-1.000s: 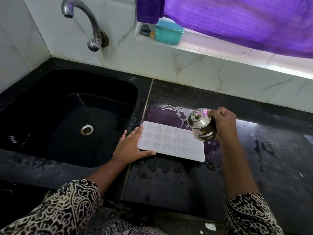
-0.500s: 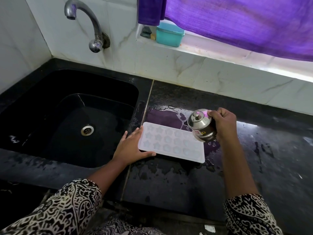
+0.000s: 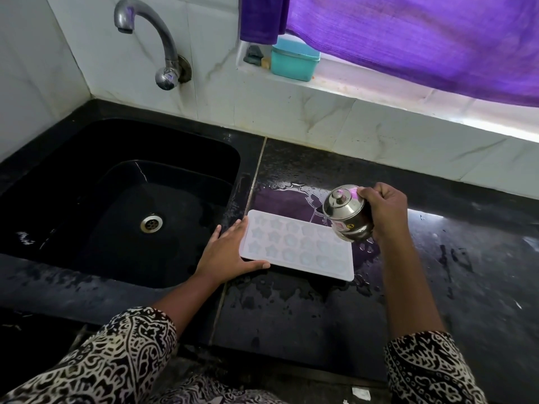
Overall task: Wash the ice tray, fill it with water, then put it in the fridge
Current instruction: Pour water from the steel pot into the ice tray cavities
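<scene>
Two hands flank the ice tray [image 3: 297, 246]: the right hand [image 3: 385, 211] clenches a lidded steel pot [image 3: 347, 214], tipped above the end farthest from the sink [image 3: 87, 258]; the left hand [image 3: 224, 252], fingers straight, braces the end nearest it. Flat on the wet counter [image 3: 291, 310], the tray's long axis runs away from the sink.

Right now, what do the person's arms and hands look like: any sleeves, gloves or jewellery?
The left hand and right hand are bare: no gloves, and no rings or bangles show. The left sleeve and right sleeve are loose cloth in a black-and-white swirling print. They end above the forearms, which are uncovered.
</scene>
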### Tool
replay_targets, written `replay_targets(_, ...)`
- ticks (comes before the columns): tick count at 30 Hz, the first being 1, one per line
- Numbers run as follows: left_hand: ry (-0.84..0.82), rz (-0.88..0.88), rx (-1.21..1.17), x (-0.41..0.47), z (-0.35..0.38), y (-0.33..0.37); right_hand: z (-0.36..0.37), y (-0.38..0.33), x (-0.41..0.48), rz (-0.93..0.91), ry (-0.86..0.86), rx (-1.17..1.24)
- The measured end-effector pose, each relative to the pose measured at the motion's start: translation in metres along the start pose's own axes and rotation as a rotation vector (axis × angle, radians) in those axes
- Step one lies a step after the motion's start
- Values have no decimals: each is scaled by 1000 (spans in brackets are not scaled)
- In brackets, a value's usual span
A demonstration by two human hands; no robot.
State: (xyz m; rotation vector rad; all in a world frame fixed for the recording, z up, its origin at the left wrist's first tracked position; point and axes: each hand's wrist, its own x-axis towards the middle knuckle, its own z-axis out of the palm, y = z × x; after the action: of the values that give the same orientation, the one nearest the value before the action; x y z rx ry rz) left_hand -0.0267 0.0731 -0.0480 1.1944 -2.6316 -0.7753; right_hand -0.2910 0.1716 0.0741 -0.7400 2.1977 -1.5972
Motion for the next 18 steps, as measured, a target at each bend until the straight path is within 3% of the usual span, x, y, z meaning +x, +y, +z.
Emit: replay_targets(18, -4, 6, -17, 0, -1, -1, 2, -4, -1, -18, 3, 14)
